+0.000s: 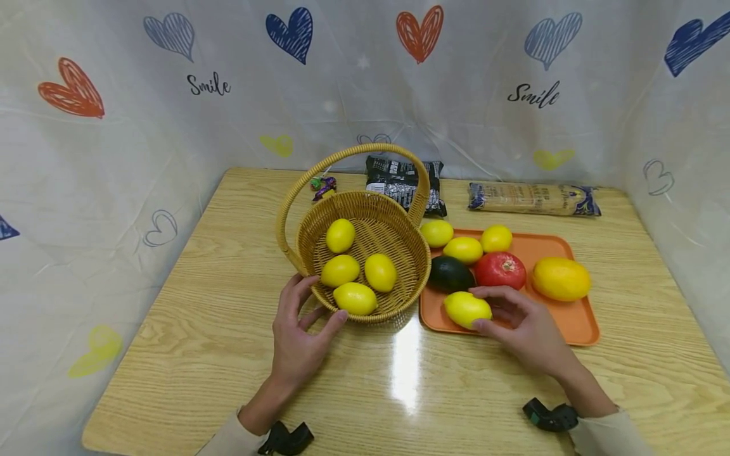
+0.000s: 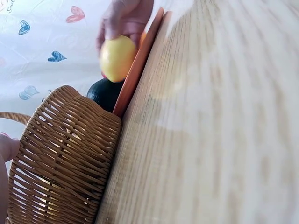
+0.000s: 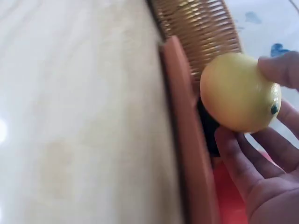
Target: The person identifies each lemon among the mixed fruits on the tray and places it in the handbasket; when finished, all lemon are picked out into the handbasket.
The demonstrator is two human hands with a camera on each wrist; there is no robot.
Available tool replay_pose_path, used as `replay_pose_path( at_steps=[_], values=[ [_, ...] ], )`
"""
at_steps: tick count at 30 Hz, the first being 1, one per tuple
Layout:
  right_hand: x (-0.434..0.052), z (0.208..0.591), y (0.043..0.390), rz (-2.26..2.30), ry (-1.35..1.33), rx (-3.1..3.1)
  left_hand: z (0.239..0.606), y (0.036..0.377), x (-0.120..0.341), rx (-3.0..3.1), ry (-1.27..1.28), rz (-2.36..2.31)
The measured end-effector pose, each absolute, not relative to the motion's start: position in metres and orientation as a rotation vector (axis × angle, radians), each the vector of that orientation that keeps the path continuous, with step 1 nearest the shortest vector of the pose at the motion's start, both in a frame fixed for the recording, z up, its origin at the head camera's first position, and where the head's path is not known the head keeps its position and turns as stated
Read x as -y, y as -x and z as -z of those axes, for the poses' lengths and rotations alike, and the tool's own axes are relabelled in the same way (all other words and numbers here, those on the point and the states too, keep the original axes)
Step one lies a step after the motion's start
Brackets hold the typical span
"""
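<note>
A wicker basket (image 1: 399,297) with a tall handle stands mid-table and holds several lemons (image 1: 356,297). My left hand (image 1: 299,329) cups its near rim, fingers against the weave (image 2: 65,163). To its right an orange tray (image 1: 576,323) carries more lemons, a dark avocado (image 1: 449,273), a red pomegranate (image 1: 500,270) and a yellow mango (image 1: 561,278). My right hand (image 1: 516,320) grips a lemon (image 1: 466,308) at the tray's front left corner; the lemon (image 3: 239,92) sits between thumb and fingers, just above the tray edge (image 3: 184,126).
At the back of the wooden table lie a black snack packet (image 1: 405,183), a long noodle packet (image 1: 533,197) and a small wrapped sweet (image 1: 323,187). A heart-print curtain closes three sides. Bare wood lies in front of the basket and tray.
</note>
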State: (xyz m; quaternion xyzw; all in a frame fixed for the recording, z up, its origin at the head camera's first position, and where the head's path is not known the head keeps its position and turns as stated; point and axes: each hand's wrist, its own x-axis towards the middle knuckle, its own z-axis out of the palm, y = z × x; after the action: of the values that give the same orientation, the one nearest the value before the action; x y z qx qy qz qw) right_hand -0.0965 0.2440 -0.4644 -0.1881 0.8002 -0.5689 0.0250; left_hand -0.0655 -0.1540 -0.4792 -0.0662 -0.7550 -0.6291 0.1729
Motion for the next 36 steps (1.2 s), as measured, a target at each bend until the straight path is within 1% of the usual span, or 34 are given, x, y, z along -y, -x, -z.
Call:
replay_pose_path(
  at_steps=[8,13,16,20,28,36],
  values=[
    [-0.243,0.414,0.114,1.820,0.818,-2.319,0.479,0.066,0.153,2.142,0.176,1.789],
    [-0.223,0.384,0.129,1.736,0.940,-2.314,0.480,0.067,0.153,2.136,0.184,1.784],
    [-0.207,0.374,0.139,1.584,1.080,-2.409,0.480,0.067,0.153,2.136,0.191,1.779],
    [-0.186,0.367,0.152,1.362,1.193,-2.519,0.480,0.067,0.152,2.140,0.197,1.780],
    [-0.153,0.362,0.163,1.139,1.227,-2.451,0.478,0.067,0.153,2.155,0.198,1.776],
    [-0.125,0.373,0.167,0.918,1.198,-2.473,0.478,0.065,0.154,2.162,0.186,1.766]
  ],
)
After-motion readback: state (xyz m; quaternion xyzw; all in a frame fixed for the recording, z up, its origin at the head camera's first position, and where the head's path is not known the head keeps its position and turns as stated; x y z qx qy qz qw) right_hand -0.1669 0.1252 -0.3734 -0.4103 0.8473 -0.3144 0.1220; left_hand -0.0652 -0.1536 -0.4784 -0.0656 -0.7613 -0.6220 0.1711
